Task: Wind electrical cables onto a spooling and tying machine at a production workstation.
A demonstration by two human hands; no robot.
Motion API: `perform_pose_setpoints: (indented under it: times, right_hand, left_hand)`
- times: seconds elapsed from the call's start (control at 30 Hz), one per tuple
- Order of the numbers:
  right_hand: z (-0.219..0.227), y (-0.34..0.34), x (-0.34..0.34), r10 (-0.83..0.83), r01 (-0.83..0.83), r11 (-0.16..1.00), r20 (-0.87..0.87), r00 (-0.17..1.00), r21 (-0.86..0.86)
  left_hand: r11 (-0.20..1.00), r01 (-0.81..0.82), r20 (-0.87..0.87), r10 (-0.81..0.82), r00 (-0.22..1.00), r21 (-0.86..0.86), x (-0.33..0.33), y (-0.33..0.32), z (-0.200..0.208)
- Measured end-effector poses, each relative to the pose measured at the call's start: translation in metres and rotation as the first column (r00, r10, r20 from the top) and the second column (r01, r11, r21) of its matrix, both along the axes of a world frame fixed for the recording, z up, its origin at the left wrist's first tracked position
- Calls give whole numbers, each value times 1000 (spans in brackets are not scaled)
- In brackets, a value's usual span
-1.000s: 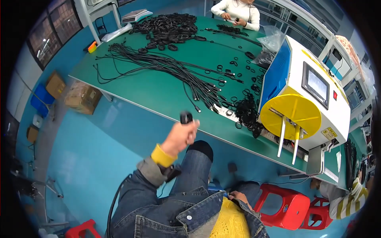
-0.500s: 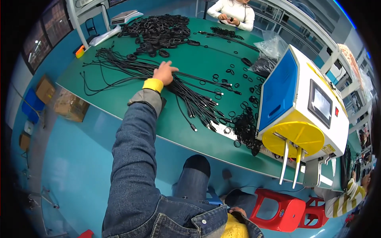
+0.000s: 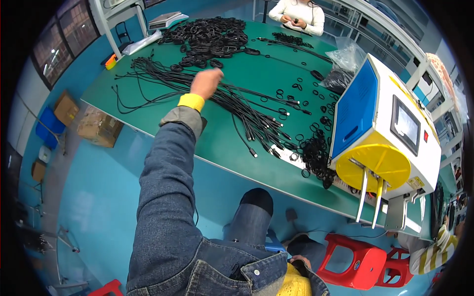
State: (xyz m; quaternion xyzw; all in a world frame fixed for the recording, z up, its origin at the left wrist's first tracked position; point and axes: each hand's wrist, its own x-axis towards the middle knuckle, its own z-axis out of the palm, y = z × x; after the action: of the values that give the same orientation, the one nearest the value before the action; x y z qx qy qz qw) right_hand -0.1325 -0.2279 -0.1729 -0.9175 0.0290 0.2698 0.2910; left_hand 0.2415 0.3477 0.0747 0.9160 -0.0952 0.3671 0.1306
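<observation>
My left hand (image 3: 206,83), in a yellow cuff and denim sleeve, is over the middle of a long bundle of black cables (image 3: 170,79) on the green table. Its fingers are bent and blurred, and their undersides are hidden, so I cannot tell whether they grip a cable. The cables' plug ends (image 3: 269,123) fan out to the right. Low in my lap, only a little of my right hand (image 3: 298,260) shows beside the yellow shirt; its fingers are mostly hidden. Just beyond the left hand lies a large heap of coiled black cables (image 3: 210,39).
A white, blue and yellow machine (image 3: 390,128) with two prongs stands at the right table edge. Beside it are small black rings (image 3: 316,155) and a clear plastic bag (image 3: 345,54). Across the table sits a person in white (image 3: 301,17). Red stools (image 3: 355,261) stand below.
My left hand's fingers, spread before, are now drawn in and blurred over the cables. The whole view has shifted, so the table and machine appear farther right and slightly lower.
</observation>
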Motion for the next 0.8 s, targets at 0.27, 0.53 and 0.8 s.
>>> perform_pose_setpoints:
  times: [0.27,0.53,0.8]
  right_hand:
    - [65,8,39,-268,173,853,128,955,492]
    - [213,68,80,167,-244,255,206,964,936]
    - [223,92,56,403,-62,238,-40,914,969]
  left_hand:
    - [962,270,596,-189,781,-48,-120,-107,87]
    - [803,590,243,-558,793,-81,-252,-202,3]
    - [925,369,-84,-376,923,-90,-246,-222,-27]
